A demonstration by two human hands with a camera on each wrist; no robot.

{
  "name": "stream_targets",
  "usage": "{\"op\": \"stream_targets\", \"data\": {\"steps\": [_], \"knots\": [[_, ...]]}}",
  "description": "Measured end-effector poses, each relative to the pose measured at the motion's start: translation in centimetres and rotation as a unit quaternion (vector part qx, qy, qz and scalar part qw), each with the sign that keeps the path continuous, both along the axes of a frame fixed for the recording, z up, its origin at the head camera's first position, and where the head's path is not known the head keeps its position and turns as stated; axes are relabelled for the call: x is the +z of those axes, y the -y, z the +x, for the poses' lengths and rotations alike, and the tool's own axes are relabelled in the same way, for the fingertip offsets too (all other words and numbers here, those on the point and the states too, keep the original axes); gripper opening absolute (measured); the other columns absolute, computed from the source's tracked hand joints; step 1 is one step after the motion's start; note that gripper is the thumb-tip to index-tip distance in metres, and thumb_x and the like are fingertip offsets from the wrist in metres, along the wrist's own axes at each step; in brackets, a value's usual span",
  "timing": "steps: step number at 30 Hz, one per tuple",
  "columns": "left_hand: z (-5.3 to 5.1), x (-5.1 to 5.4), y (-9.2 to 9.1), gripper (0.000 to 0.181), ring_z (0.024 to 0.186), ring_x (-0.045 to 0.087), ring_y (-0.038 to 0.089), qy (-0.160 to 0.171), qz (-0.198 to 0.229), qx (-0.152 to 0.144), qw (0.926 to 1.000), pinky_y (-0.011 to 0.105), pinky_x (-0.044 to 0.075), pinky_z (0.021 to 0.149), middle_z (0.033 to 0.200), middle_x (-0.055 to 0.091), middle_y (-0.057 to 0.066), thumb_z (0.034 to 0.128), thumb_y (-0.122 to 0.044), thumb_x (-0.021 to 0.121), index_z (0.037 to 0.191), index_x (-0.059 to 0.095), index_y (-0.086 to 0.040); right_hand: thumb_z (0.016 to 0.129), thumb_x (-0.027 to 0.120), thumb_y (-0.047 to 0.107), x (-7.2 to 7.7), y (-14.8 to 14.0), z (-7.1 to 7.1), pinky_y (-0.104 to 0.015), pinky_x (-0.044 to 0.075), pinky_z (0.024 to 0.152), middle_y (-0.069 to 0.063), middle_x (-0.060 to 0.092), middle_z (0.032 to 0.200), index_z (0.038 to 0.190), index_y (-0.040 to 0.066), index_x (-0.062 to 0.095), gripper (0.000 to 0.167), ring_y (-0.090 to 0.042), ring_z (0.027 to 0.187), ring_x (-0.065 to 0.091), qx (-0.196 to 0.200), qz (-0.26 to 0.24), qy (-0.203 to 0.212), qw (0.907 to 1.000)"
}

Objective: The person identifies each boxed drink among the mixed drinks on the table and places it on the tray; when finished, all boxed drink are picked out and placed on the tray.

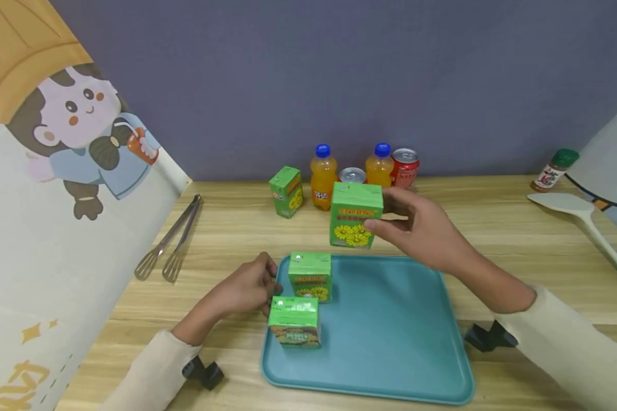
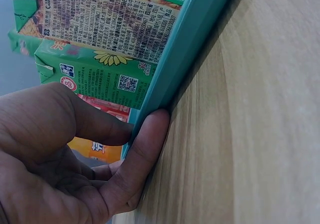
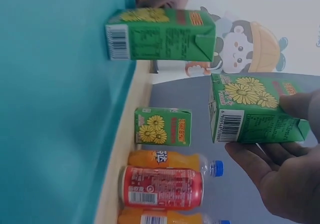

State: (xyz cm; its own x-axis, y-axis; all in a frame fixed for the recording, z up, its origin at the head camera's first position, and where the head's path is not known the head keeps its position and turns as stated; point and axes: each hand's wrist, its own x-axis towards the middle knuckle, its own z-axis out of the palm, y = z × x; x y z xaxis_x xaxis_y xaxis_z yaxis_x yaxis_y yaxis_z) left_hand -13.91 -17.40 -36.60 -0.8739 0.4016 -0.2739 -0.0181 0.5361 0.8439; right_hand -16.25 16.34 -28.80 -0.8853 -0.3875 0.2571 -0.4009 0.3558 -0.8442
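My right hand [image 1: 425,229] grips a green carton with yellow flowers [image 1: 356,216], lifted above the far edge of the blue-green tray [image 1: 391,325]. In the right wrist view the thumb and fingers of that hand [image 3: 285,159] hold the carton [image 3: 255,109] off every surface. At the tray's left rim, my left hand [image 1: 247,285] pinches the edge; the left wrist view shows thumb and finger of this hand [image 2: 75,154] on the rim [image 2: 175,64]. Two green cartons stand on the tray's left side, one [image 1: 311,277] behind the other [image 1: 295,322].
Behind the tray stand another green carton [image 1: 287,192], two orange bottles [image 1: 323,177] [image 1: 379,165] and red cans [image 1: 405,168]. Metal tongs [image 1: 172,242] lie at left. At right are a spice jar [image 1: 553,170] and a pale spatula [image 1: 591,222].
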Motion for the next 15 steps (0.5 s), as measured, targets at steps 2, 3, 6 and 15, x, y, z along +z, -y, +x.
{"op": "stream_targets", "data": {"steps": [2, 3, 6, 15], "knots": [[0.0, 0.0, 0.0, 0.019, 0.062, 0.066, 0.026, 0.001, 0.001, -0.001, 1.0000, 0.040, 0.058, 0.057, 0.086, 0.063, 0.017, 0.0974, 0.007, 0.050, 0.115, 0.044, 0.004, 0.095, 0.071, 0.027, -0.1, -0.5, 0.9, -0.031, 0.056, 0.088, -0.004, 0.060, 0.130, 0.140, 0.013, 0.055, 0.049, -0.023, 0.115, 0.064, -0.007, 0.013, -0.007, 0.9999], [0.1, 0.0, 0.1, 0.019, 0.061, 0.066, 0.026, 0.000, 0.001, -0.001, 1.0000, 0.040, 0.058, 0.057, 0.086, 0.063, 0.017, 0.0975, 0.007, 0.051, 0.115, 0.044, 0.004, 0.095, 0.072, 0.027, -0.2, -0.7, 1.3, -0.031, 0.056, 0.087, -0.004, 0.060, 0.130, 0.140, 0.013, 0.055, 0.050, -0.023, 0.114, 0.064, -0.011, 0.017, -0.007, 0.9998], [0.1, 0.0, 0.1, 0.018, 0.061, 0.067, 0.026, -0.002, -0.001, -0.003, 1.0000, 0.040, 0.057, 0.057, 0.085, 0.063, 0.016, 0.0976, 0.006, 0.052, 0.114, 0.044, 0.004, 0.095, 0.072, 0.029, -0.5, -1.1, 2.6, -0.029, 0.056, 0.086, -0.004, 0.061, 0.129, 0.139, 0.013, 0.055, 0.050, -0.022, 0.112, 0.065, -0.017, 0.028, 0.003, 0.9995], [0.1, 0.0, 0.1, 0.018, 0.061, 0.067, 0.026, -0.007, 0.000, -0.005, 1.0000, 0.039, 0.057, 0.057, 0.084, 0.064, 0.016, 0.0977, 0.006, 0.053, 0.114, 0.044, 0.004, 0.093, 0.074, 0.028, -2.6, -1.3, 5.9, -0.027, 0.055, 0.087, -0.002, 0.064, 0.121, 0.131, 0.015, 0.058, 0.044, -0.013, 0.109, 0.064, -0.015, 0.032, 0.031, 0.9989]]}}
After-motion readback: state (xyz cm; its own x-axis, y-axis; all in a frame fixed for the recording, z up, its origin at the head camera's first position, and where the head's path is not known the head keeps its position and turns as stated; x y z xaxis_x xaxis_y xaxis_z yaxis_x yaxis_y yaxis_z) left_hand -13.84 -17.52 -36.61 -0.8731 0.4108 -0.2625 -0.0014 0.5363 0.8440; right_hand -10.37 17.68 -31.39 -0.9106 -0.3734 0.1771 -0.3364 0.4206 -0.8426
